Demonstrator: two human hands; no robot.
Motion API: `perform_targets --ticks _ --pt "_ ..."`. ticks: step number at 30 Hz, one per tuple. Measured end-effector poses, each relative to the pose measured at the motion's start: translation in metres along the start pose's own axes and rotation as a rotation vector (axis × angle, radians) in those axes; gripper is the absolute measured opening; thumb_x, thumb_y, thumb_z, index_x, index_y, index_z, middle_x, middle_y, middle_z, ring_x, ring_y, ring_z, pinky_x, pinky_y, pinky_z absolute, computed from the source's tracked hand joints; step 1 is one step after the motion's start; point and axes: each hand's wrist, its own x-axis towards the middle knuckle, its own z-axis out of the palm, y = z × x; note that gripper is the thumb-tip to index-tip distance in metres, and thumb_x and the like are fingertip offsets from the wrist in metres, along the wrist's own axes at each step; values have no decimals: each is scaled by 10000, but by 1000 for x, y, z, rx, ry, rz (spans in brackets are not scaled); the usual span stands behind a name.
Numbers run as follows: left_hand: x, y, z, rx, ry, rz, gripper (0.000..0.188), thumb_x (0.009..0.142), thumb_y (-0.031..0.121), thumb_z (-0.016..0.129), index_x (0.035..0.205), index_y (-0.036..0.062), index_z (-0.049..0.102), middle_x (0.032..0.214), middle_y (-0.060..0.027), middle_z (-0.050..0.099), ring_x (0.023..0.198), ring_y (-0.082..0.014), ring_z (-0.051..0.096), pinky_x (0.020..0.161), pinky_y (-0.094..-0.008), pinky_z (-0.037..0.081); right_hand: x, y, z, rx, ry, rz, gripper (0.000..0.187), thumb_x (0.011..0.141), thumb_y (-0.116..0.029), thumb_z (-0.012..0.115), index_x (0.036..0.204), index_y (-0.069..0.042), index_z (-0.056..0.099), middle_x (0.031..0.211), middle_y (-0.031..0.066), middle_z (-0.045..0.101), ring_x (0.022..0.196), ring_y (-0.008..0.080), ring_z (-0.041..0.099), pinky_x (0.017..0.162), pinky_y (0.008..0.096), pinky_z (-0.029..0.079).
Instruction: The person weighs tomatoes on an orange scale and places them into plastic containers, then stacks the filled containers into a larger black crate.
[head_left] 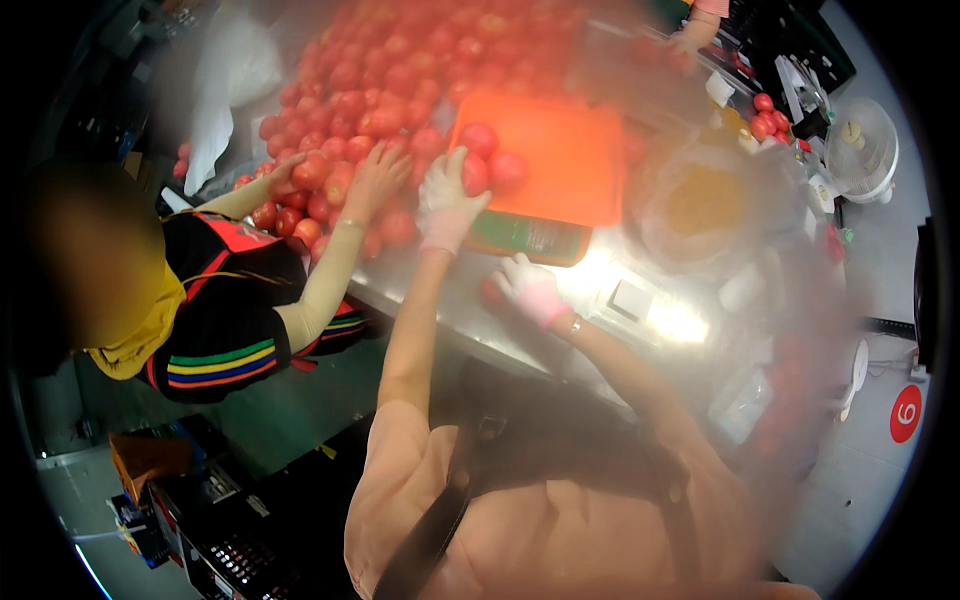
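Note:
My left hand (448,200), in a white glove, reaches to the left side of an orange tray (570,150). Its fingers curl round a tomato (474,176). More tomatoes sit beside it at the tray's left end, one (478,139) above and another (509,172) to the right. The tray's near side bears a green panel (530,237). My right hand (534,290), gloved in white and pink, is low over the metal table (460,305) in front of the tray. Its bent fingers cover part of a blurred tomato (492,291).
A large heap of tomatoes (385,80) spreads over the far left. At my left, a co-worker's hands (375,180) rest among them. A round, hazy container (700,200) and a small white square device (631,299) stand to the right. Another person's hand (688,42) shows at far right.

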Motion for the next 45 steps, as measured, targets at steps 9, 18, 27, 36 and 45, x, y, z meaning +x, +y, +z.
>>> perform_targets --ticks 9,18,27,36,45 --pt "-67 72 -14 -300 -62 310 700 638 227 785 1243 114 451 1193 -159 480 1106 -359 476 919 -444 423 -24 -13 -103 1037 114 381 639 765 -246 711 1302 -44 430 1131 139 551 990 184 564 849 312 474" --pt "-179 89 32 -486 -762 118 695 740 280 745 1300 47 407 1081 -161 561 902 -273 580 792 -361 479 -182 45 -121 987 177 879 570 767 -210 666 1269 -39 459 1070 116 585 819 188 602 754 322 502" --pt "-193 107 51 -589 -982 -49 627 813 165 623 1368 46 356 742 -120 593 634 -192 574 633 -329 474 -191 19 -92 114 68 619 516 735 -312 658 1200 -131 527 1065 136 581 933 325 571 850 404 449" --pt "-176 118 56 -612 -915 -84 574 801 92 546 1358 54 413 658 -67 487 583 -143 464 590 -303 433 -183 30 -91 572 199 709 595 707 -255 650 1242 -48 491 1141 194 574 1055 308 578 919 376 455" --pt "-169 110 75 -680 -903 -36 553 826 103 510 1368 53 409 684 -68 470 630 -128 457 621 -284 425 -179 46 -77 237 -108 408 581 768 -296 584 1299 -94 462 1106 192 586 953 361 587 852 432 457"
